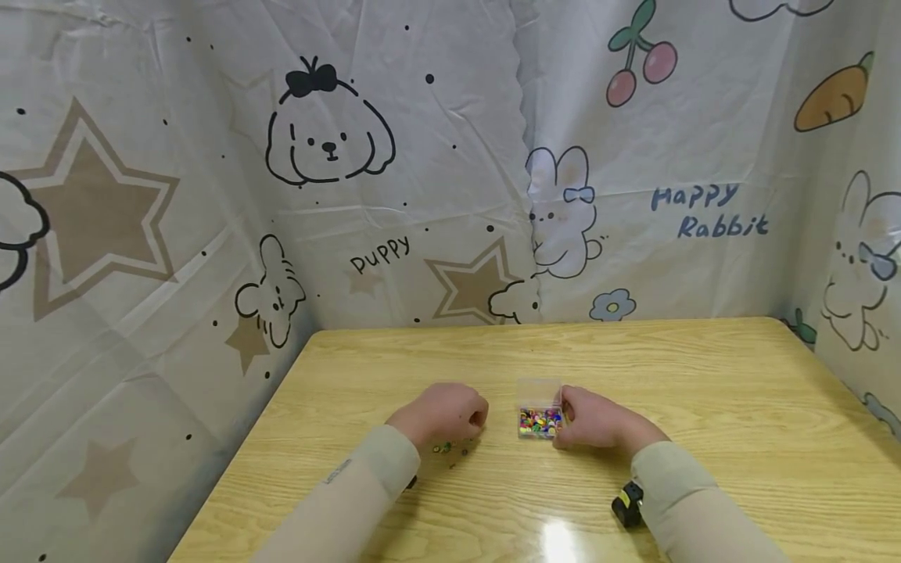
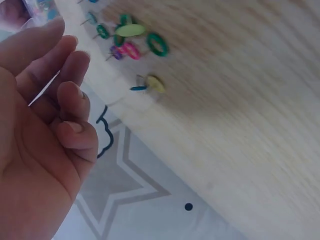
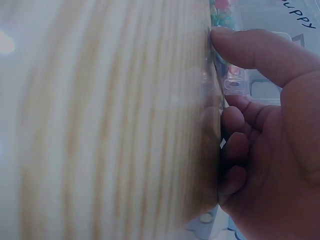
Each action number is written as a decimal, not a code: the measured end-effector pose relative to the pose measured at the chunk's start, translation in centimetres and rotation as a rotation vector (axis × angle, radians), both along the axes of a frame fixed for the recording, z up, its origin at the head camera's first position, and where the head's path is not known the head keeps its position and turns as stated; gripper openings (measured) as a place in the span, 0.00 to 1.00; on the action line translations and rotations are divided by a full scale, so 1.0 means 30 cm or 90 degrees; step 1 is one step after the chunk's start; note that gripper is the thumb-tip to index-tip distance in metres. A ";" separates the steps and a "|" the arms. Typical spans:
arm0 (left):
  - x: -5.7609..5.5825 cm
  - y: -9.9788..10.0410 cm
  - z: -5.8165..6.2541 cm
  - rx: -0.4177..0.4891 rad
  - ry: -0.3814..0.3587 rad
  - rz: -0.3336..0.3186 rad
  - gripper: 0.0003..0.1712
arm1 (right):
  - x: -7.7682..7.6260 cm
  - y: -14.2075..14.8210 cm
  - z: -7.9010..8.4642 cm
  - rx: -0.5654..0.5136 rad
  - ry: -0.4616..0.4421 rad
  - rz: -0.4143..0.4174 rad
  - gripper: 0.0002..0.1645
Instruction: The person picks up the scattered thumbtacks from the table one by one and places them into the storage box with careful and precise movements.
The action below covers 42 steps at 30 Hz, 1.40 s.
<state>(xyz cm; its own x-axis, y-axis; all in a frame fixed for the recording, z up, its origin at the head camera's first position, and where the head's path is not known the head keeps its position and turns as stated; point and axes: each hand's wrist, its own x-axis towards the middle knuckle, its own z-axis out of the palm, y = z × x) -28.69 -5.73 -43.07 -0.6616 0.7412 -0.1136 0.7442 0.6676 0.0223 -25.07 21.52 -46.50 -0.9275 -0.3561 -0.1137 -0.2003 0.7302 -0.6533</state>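
My right hand [image 1: 598, 421] grips the right side of a small clear plastic box [image 1: 536, 436], its thumb at the near corner and its fingers along the side. Inside lie many colourful thumbtacks [image 1: 540, 421], and the transparent lid [image 1: 538, 391] stands raised at the back. To the left of the box, my left hand [image 1: 443, 412] hovers over the table with its fingers loosely bent. Nothing shows between thumb and fingers in the left wrist view. Several loose thumbtacks [image 2: 158, 45], green, pink, yellow and blue, lie on the table beside it.
The wooden table [image 1: 633, 360] meets a printed cloth [image 1: 450, 156] at its back and sides. Black-and-yellow wrist gear [image 1: 626, 504] sits under the right cuff. Light glares off the table's near part.
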 end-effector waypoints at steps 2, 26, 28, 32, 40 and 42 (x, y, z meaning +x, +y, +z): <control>0.003 -0.012 -0.004 0.000 -0.009 0.000 0.09 | 0.001 -0.002 0.000 0.001 0.000 -0.002 0.27; -0.002 -0.015 -0.039 0.018 0.026 -0.026 0.08 | -0.011 0.006 -0.009 -0.019 -0.010 -0.002 0.28; 0.000 0.000 -0.035 0.029 0.038 -0.032 0.09 | -0.013 0.008 -0.008 -0.020 -0.010 0.000 0.28; 0.005 0.044 -0.026 0.042 0.058 -0.046 0.09 | -0.016 0.011 -0.004 -0.021 -0.009 0.004 0.28; 0.015 0.155 -0.006 0.041 0.105 -0.085 0.08 | -0.021 0.015 0.000 -0.023 -0.015 0.004 0.27; 0.016 0.183 -0.002 0.043 0.116 -0.095 0.08 | -0.023 0.017 0.000 -0.021 -0.015 0.006 0.27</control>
<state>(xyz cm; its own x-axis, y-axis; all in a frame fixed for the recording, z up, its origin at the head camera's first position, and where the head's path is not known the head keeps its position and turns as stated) -28.22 -0.25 -43.14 -0.5498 0.8338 0.0503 0.8299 0.5521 -0.0807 -25.77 22.03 -46.49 -0.9211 -0.3691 -0.1241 -0.1910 0.7060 -0.6820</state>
